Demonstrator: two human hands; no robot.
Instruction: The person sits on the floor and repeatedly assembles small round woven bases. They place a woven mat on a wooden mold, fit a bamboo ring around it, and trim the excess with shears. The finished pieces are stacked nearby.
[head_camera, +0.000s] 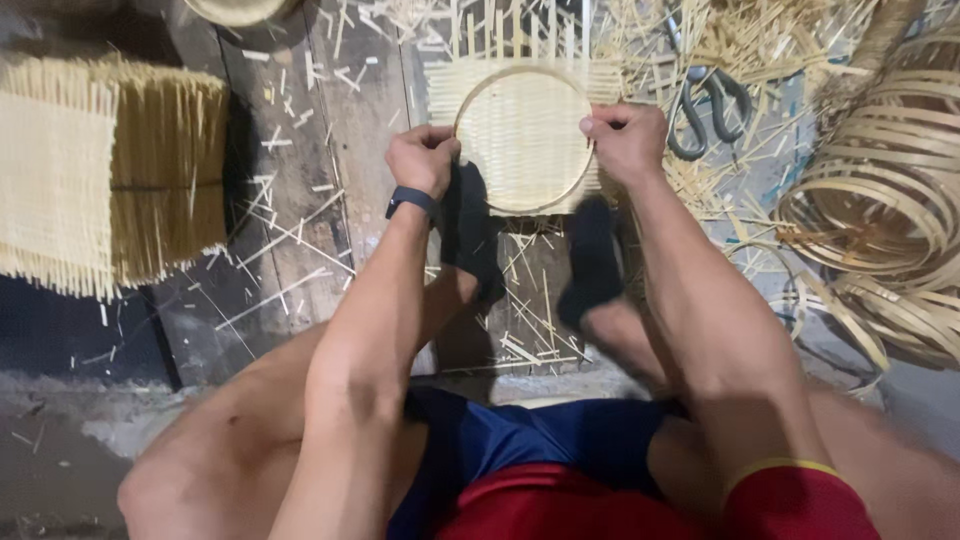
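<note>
Seen from above, looking down past bare knees and blue and red shorts to a dark wooden plank floor (330, 120) strewn with pale bamboo slivers; far left, a stack of square woven bamboo mats (100, 170) with bristly unfinished edges; right of it, left hand (422, 160), dark band at the wrist, closed tight on the left rim of a round bamboo hoop (520, 205); hoop pressed flat on a square woven bamboo mat (525, 130) lying on the floor at top centre, loose strip ends sticking out beyond the ring; two dark-socked feet just below, toes touching the near edge; right hand (628, 140) clenched on the hoop's right rim, thumb on top; further right, grey-handled scissors (708, 108) lying among loose strips; far right, a pile of coiled bamboo hoops (885, 210), well apart from the hands.
</note>
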